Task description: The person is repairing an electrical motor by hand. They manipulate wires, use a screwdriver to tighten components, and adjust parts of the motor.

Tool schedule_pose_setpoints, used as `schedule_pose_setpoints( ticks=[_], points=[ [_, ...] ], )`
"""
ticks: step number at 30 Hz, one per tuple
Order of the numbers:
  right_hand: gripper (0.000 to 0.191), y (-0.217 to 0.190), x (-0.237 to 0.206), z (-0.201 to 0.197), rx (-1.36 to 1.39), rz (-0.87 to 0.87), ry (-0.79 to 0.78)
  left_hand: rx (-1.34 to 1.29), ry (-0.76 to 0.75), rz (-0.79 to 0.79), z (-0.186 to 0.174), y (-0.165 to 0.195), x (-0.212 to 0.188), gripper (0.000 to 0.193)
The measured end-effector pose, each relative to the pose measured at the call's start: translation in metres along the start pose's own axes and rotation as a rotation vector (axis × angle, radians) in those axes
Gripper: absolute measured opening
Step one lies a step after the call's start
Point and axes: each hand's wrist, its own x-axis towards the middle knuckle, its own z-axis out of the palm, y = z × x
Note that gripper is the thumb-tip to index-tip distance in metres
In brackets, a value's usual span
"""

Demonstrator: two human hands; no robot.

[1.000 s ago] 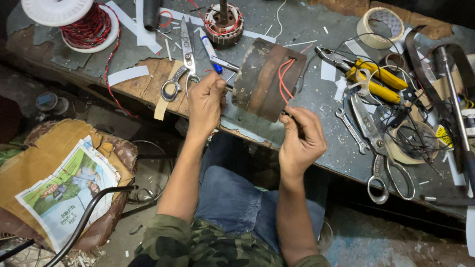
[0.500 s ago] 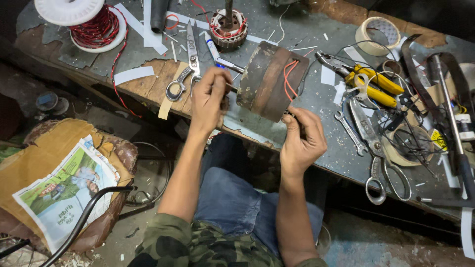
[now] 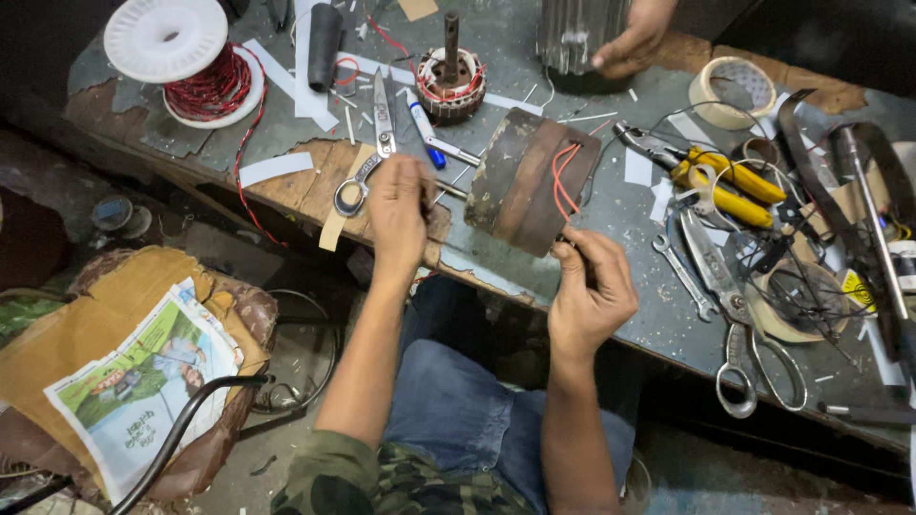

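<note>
A rusty brown motor stator (image 3: 530, 181) with red wires (image 3: 561, 179) looped on its face lies on the workbench (image 3: 611, 238). My left hand (image 3: 399, 212) is closed on a thin metal tool whose tip points at the stator's left side. My right hand (image 3: 590, 286) pinches a wire at the stator's lower right edge. Scissors (image 3: 374, 143) lie just left of my left hand. A wound rotor (image 3: 450, 78) stands behind the stator.
A spool of red wire (image 3: 191, 59) sits at the far left. Yellow-handled pliers (image 3: 718, 181), a spanner (image 3: 683, 277), large scissors (image 3: 744, 353) and tape rolls (image 3: 735, 88) crowd the right. Another person's hand (image 3: 632, 38) holds a grey ribbed metal housing (image 3: 572, 33) at the top. A newspaper-covered stool (image 3: 134, 372) stands lower left.
The view has shifted so the bench sits lower in frame and another person's hand shows at the top. My two hands stay at the stator in nearly the same grip.
</note>
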Motion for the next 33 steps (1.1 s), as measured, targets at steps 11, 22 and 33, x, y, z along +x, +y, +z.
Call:
schedule_pose_setpoints(
  ticks=[11, 22, 33],
  points=[
    [0.014, -0.003, 0.003, -0.003, -0.026, 0.028, -0.014, -0.31, 0.191, -0.004, -0.001, 0.015, 0.013, 0.033],
    [0.016, -0.001, -0.003, -0.013, 0.084, 0.078, -0.038, -0.244, 0.355, 0.24, -0.029, 0.088, -0.008, 0.026],
    [0.013, 0.004, -0.027, -0.072, 0.633, 0.284, -0.039, -0.281, 0.116, 0.351, 0.051, 0.087, -0.123, 0.027]
  ],
)
